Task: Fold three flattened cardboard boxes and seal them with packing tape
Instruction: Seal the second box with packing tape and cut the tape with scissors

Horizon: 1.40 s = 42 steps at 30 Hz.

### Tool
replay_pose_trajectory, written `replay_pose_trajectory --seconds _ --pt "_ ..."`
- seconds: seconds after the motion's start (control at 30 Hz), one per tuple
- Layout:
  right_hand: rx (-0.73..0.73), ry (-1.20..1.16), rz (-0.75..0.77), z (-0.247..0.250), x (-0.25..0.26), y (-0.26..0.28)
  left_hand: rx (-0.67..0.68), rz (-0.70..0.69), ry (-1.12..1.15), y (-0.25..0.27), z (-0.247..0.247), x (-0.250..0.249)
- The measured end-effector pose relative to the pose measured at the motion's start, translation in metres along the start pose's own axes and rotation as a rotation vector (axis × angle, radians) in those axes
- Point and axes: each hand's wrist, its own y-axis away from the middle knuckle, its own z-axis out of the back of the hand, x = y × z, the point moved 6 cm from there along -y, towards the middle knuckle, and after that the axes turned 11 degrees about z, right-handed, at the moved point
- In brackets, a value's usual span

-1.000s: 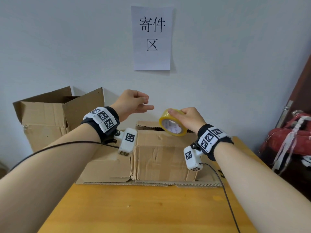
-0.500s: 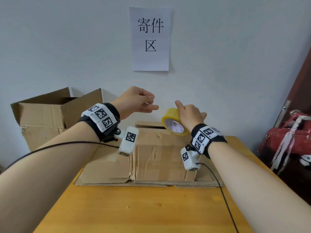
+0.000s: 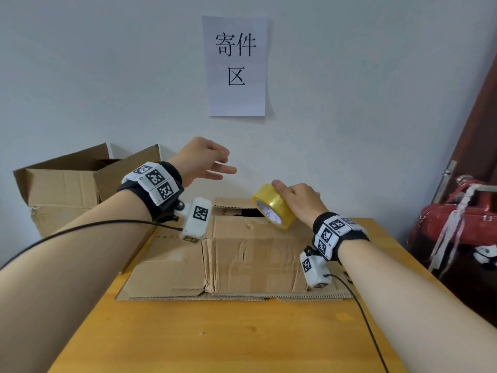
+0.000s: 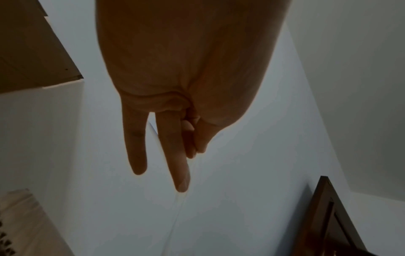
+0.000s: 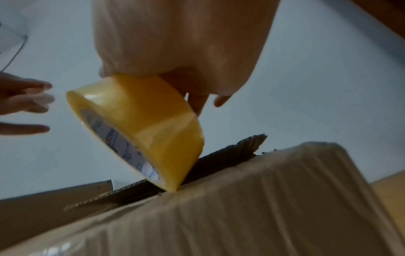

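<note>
The right hand (image 3: 301, 203) held a roll of yellow packing tape (image 3: 273, 206), fingers curled over its outer band and thumb on top — a firm grip. The roll was tilted, its lower edge touching the top front edge of the cardboard box (image 3: 242, 254) directly beneath the grip, as the right wrist view showed (image 5: 140, 128). That box stood on the wooden counter (image 3: 215, 335), its top not fully closed, with a dark gap just behind the roll.

The left hand (image 3: 201, 160) hovered up and to the left of the roll, apart from it. Its thumb and first fingers were pinched together while two fingers (image 4: 137, 147) stretched out straight; a thin, nearly clear line ran down from the pinch in the left wrist view — whether the grip was grasping the tape's free end could not be told for sure.

Farther left of both hands, off the counter's corner, stood a second cardboard box (image 3: 61, 189) with its flaps open. On the wall above the hands hung a paper sign (image 3: 236, 65) printed with "寄件区". To the right of the tape grip sat a red bag (image 3: 457, 224).
</note>
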Motion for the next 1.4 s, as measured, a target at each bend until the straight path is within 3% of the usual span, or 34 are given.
replay_pose_trajectory --seconds 0.13,0.23,0.33,0.43,0.5,0.6,0.77,0.93,1.13,1.27,1.4 --pt "-0.109 -0.010 0.058 0.011 0.009 0.003 -0.010 -0.017 -0.016 0.003 0.001 -0.005" --pt "-0.174 0.147 0.092 0.026 0.025 -0.007 -0.019 -0.060 -0.061 0.010 0.004 -0.019" --pt "-0.100 0.406 0.162 0.025 0.040 -0.013 -0.040 -0.134 -0.095 0.022 0.007 -0.040" --pt "-0.007 0.539 0.098 0.016 0.027 -0.006 -0.029 -0.183 -0.142 0.035 0.005 -0.051" --pt "0.001 0.471 0.059 0.016 0.020 -0.006 -0.047 -0.179 -0.160 0.037 0.007 -0.050" --pt "-0.097 0.222 0.037 0.018 0.020 -0.009 -0.111 -0.120 -0.103 0.030 0.020 -0.040" --pt "0.016 0.035 0.052 0.004 0.015 0.002 -0.160 -0.040 -0.029 0.023 0.033 -0.028" --pt "0.190 0.043 0.068 -0.005 0.012 0.014 -0.215 -0.001 -0.011 0.023 0.044 -0.025" --pt "0.229 0.105 0.131 0.002 0.035 0.021 -0.254 0.003 -0.004 0.025 0.054 -0.022" --pt "0.094 0.233 0.129 0.013 0.034 0.016 -0.247 0.016 0.039 0.025 0.056 -0.018" --pt "-0.301 0.059 -0.002 0.037 0.004 0.006 -0.205 0.052 0.186 0.023 0.055 -0.013"
